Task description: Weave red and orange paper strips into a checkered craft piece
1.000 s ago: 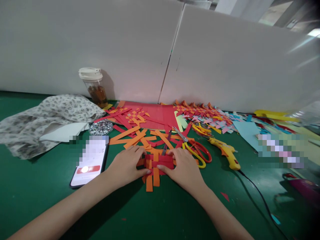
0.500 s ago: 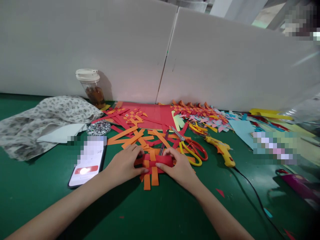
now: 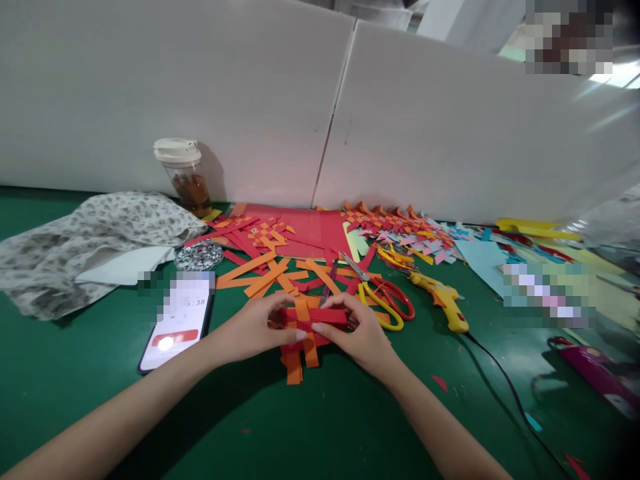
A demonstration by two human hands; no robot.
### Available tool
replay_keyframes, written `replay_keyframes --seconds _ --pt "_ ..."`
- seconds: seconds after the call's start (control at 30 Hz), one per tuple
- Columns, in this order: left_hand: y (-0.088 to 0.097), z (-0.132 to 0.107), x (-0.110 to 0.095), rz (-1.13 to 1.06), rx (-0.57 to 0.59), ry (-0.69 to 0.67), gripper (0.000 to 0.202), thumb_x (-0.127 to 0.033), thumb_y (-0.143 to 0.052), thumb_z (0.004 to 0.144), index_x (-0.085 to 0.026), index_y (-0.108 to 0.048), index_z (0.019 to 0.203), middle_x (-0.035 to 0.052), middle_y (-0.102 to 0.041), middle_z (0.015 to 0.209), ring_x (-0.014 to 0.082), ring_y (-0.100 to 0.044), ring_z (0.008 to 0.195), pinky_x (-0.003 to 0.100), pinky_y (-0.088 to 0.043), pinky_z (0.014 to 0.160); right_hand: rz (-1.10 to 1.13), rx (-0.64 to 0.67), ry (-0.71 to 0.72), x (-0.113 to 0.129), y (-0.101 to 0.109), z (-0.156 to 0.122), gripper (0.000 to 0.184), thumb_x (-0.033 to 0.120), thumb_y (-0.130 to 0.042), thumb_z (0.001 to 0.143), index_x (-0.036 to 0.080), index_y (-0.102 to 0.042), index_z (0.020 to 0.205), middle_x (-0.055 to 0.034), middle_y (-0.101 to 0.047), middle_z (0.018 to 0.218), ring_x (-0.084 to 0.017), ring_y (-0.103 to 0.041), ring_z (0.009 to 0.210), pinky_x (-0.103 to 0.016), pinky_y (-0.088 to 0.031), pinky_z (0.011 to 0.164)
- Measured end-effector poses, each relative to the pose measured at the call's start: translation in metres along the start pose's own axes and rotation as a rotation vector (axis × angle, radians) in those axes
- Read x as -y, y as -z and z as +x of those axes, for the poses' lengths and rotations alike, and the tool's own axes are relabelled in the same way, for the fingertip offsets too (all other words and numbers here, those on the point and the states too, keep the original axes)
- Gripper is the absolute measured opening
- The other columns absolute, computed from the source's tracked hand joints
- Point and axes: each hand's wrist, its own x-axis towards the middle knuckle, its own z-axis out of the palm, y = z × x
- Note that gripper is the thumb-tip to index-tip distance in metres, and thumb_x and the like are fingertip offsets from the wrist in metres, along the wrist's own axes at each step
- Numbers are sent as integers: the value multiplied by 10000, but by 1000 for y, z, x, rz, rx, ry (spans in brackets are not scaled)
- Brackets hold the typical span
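Between my hands is a piece of woven red and orange paper strips (image 3: 311,341), with orange ends hanging down toward me. My left hand (image 3: 260,327) pinches its left side, thumb on the near face and fingers curled behind. On the right, my right hand (image 3: 355,328) grips the red strips between thumb and fingers. Just beyond lie loose orange paper strips (image 3: 267,277) and red ones. Scissors (image 3: 383,297) with red and yellow handles rest open-bladed beside my right hand.
A yellow glue gun (image 3: 445,303) with a black cord lies to the right. At left are a lit phone (image 3: 177,327), a patterned cloth (image 3: 100,233) and a lidded cup (image 3: 185,180). Finished woven paper fish (image 3: 265,232) lie on red sheets before a white partition (image 3: 225,100).
The woven paper has tilted in my hands, and its red strips now stand folded up more. My left thumb has slid slightly right across it.
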Motion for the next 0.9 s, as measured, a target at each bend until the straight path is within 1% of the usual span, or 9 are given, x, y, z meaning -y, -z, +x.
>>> replay_keyframes --seconds 0.13,0.27,0.4,0.53,0.63,0.7,0.77,0.83,0.9 --pt "-2 0 -2 -106 87 -7 218 -396 -581 748 -196 -598 833 -2 -611 771 145 -573 657 260 -467 584 36 37 3 3 -2 -3 202 311 -660 711 221 -541 848 -16 -613 824 -163 -609 739 -276 -507 644" --pt "-2 1 -4 -303 135 89 205 -368 -606 731 -189 -626 830 -22 -604 685 108 -552 554 236 -483 531 95 -70 -23 4 -4 -2 302 337 -667 707 235 -531 958 -45 -624 948 -180 -620 850 -288 -523 695" --pt "1 4 -6 -442 -10 184 236 -342 -665 689 -180 -635 858 1 -646 723 114 -591 590 221 -502 527 229 -283 -65 1 -1 4 342 379 -629 739 230 -476 1005 -74 -603 1018 -182 -596 933 -303 -518 748" --pt "5 6 -4 -635 -182 234 259 -335 -695 677 -163 -622 856 31 -663 816 109 -606 616 213 -522 541 286 -392 -123 -2 3 9 294 424 -626 729 217 -463 858 -29 -578 829 -151 -599 747 -286 -519 660" --pt "2 7 0 -831 -308 242 219 -304 -727 658 -163 -589 753 -6 -644 741 76 -584 558 205 -538 570 291 -219 -204 -1 1 6 318 454 -639 703 210 -462 803 8 -551 703 -138 -585 630 -270 -504 575" --pt "-4 7 2 -916 -341 230 209 -286 -733 657 -167 -576 728 -18 -644 723 85 -605 587 222 -549 612 289 -37 -222 1 -3 3 330 430 -672 676 210 -476 825 5 -579 724 -143 -600 645 -265 -502 574" --pt "-11 6 2 -951 -334 196 188 -280 -722 672 -167 -583 731 -9 -664 758 117 -636 676 252 -552 668 281 76 -202 2 -8 0 339 378 -699 658 217 -487 868 -5 -613 796 -152 -623 710 -270 -510 619" --pt "-18 4 2 -967 -319 168 163 -272 -708 689 -167 -602 754 1 -683 804 139 -647 762 278 -541 740 269 97 -184 2 -11 -1 333 334 -695 670 223 -489 908 -14 -629 853 -159 -635 772 -284 -516 677" --pt "-23 3 2 -980 -288 138 164 -262 -695 706 -167 -627 822 17 -698 879 151 -645 838 296 -517 814 272 35 -173 1 -12 -1 340 311 -688 677 227 -474 928 -23 -625 886 -164 -637 804 -288 -520 690"
